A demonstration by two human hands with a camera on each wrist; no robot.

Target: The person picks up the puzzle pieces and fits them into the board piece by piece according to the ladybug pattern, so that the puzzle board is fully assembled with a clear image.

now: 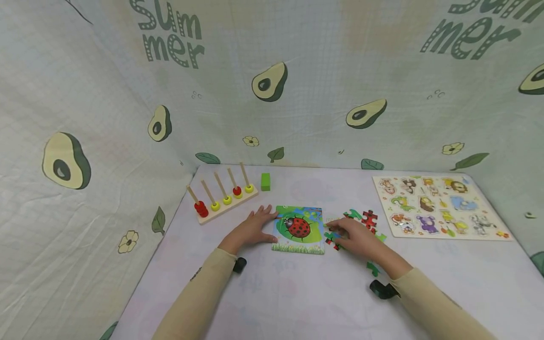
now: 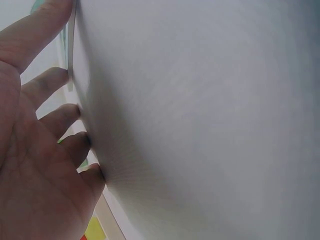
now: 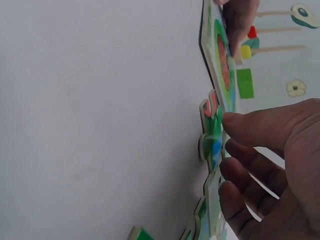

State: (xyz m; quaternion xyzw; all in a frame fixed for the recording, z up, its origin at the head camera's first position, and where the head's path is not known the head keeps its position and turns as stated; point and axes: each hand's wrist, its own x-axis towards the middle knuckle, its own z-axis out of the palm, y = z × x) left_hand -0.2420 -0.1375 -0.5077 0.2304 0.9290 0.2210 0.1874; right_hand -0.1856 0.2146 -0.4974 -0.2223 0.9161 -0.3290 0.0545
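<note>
A square ladybug picture board (image 1: 298, 230) lies flat on the table between both hands. My left hand (image 1: 254, 227) is spread at its left side, the thumb and forefinger touching the board's edge. In the left wrist view the fingers of that hand (image 2: 45, 145) are apart, their tips down on the table. To the right of the board, my right hand (image 1: 357, 237) rests over loose jigsaw pieces (image 1: 369, 219). Seen from the right wrist, thumb and fingertips stand apart and touch the pieces (image 3: 214, 135); the hand partly hides several of them.
A wooden bead stacker (image 1: 227, 203) with red and yellow beads stands at the back left. Beside it is a green block (image 1: 265, 182). An animal peg puzzle (image 1: 442, 208) lies at the right. One green piece (image 1: 372, 268) lies near the right wrist. A patterned cloth hangs behind.
</note>
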